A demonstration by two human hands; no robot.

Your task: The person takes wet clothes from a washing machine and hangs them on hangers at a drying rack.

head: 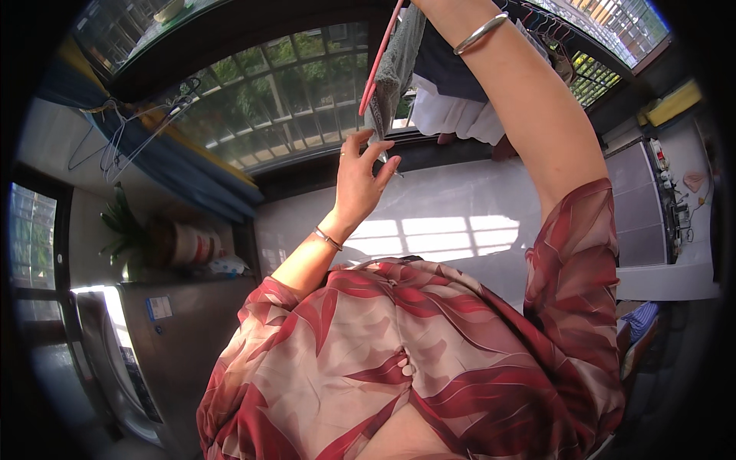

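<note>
My left hand (363, 169) is raised in front of me, thumb and fingers apart and curved. It is just below the narrow lower end of a grey knitted garment (397, 63). Whether the fingertips touch the cloth cannot be made out. Along the garment's left side slants a pink clothes hanger (380, 60); its top runs out of the picture. My right arm reaches up past the top edge, so my right hand is out of view. Beyond that arm hang a dark garment (445, 66) and a white garment (454, 115).
Several wire hangers (123, 135) hang at left by a blue curtain (184, 167). Below them are a potted plant (123, 230) and a grey washing machine (184, 345). A barred window (276, 86) lies ahead, above a sunlit tiled floor (437, 201). Several items line a ledge (670, 195) at right.
</note>
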